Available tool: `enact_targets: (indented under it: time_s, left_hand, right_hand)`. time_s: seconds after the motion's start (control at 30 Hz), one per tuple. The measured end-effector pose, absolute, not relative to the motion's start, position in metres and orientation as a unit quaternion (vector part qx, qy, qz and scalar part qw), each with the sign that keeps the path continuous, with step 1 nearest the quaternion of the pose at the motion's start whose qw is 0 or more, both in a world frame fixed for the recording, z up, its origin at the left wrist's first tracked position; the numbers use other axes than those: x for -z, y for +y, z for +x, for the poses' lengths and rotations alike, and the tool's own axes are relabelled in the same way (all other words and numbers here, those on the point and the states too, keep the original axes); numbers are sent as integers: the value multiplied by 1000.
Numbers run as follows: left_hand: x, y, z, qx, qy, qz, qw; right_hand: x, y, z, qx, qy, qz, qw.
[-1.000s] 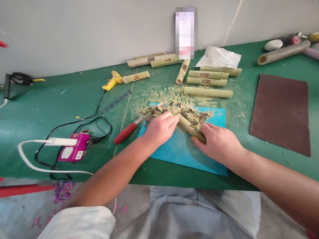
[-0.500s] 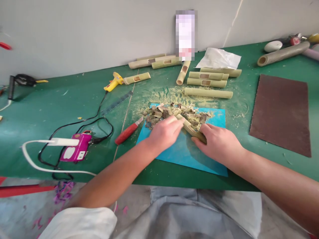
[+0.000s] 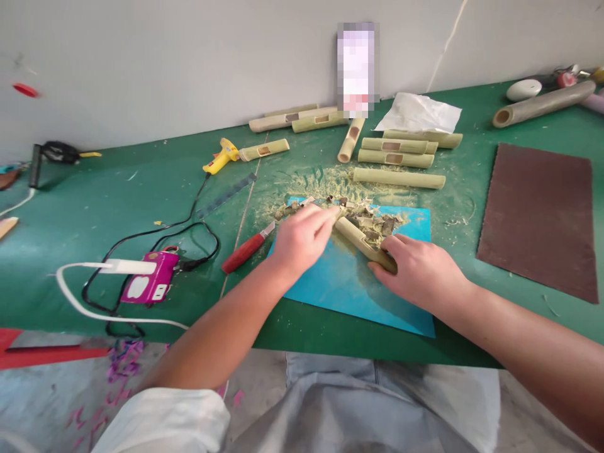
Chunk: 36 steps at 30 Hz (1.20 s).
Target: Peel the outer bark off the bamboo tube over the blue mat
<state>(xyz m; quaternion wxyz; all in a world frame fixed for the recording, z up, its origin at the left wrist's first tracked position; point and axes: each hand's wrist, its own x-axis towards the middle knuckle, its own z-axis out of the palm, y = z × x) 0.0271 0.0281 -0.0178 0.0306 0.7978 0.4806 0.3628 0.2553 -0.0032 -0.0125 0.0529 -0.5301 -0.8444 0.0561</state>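
My right hand is closed around the near end of a pale bamboo tube with a notch cut in its side. The tube lies slanted over a blue mat, its far end towards the chips. My left hand is just left of that far end, fingers stretched forward over the debris, palm down. Its fingertips are close to the tube; whether they touch it I cannot tell. Dark and pale bamboo shavings are heaped on the mat, partly hidden by my left hand. A red-handled knife rests left of the mat.
Several cut bamboo tubes lie further back. A yellow glue gun, a ruler and a magenta power strip with cables are on the left. A brown sheet and a darker tube are on the right.
My left hand has moved off the tube's far end, up and slightly left, its fingers straighter. My right hand keeps its hold on the tube. The whole view has shifted slightly.
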Motion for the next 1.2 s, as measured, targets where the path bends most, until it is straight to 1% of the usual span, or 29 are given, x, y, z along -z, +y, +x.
enact_targets:
  time_s: [0.07, 0.17, 0.27, 0.33, 0.57, 0.67, 0.77, 0.9, 1.0, 1.2]
  left_hand:
    - [15, 38, 15, -433, 527, 730, 50]
    - [16, 58, -7, -528, 589, 599, 122]
    - [19, 74, -27, -565, 618, 519, 170]
    - [18, 79, -38, -542, 641, 516, 169]
    - [7, 76, -57, -345, 724, 592, 78]
    - [11, 76, -56, -302, 721, 622, 46]
    - [15, 77, -53, -293, 711, 638, 40]
    - [18, 78, -50, -302, 712, 630, 72]
    - [20, 78, -48, -330, 712, 609, 117]
    - [14, 74, -38, -438, 664, 535, 284]
  right_hand:
    - [12, -3, 256, -65, -839, -536, 62]
    - [9, -3, 256, -82, -823, -555, 90]
    - [7, -1, 256, -101, -806, -573, 110]
    - [6, 0, 257, -106, -799, -579, 121]
    - [2, 3, 260, -76, -801, -556, 208]
    - [2, 4, 260, -82, -801, -555, 208]
    - [2, 4, 260, -92, -799, -561, 199]
    - [2, 4, 259, -92, -798, -563, 195]
    - [2, 4, 260, -87, -798, -563, 194]
    - [4, 4, 260, -89, -801, -563, 184]
